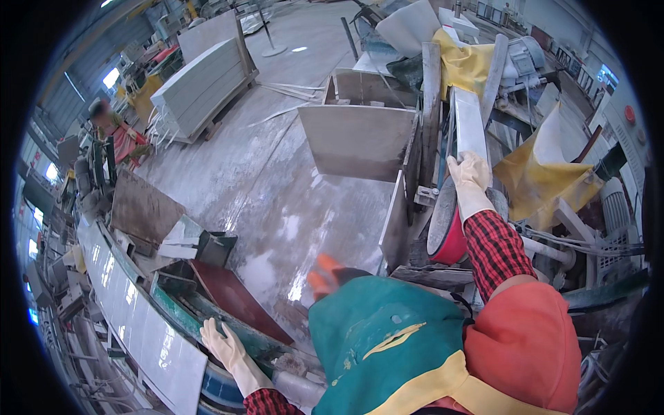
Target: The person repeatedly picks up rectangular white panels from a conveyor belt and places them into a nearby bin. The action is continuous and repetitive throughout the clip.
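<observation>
My right hand [472,178], in a cream rubber glove, has its fingers bent over the near end of a narrow white slab [467,117]. That slab lies lengthwise on a machine at the right, running under a yellow sheet [465,63]. Lower left, my left hand [228,351], gloved alike, has its fingers extended over the edge of a green machine frame [176,304]; nothing shows in it. Close beside it is a long, glossy white slab [149,325]. Whether the left fingertips touch the frame cannot be made out.
A stack of white slabs [204,90] stands on the floor at far left, near another person [117,135]. Upright boards [360,142] edge the right machine. Below my right hand is a red-rimmed wheel [449,238]. My green apron [387,332] and an orange boot [324,275] show between the machines.
</observation>
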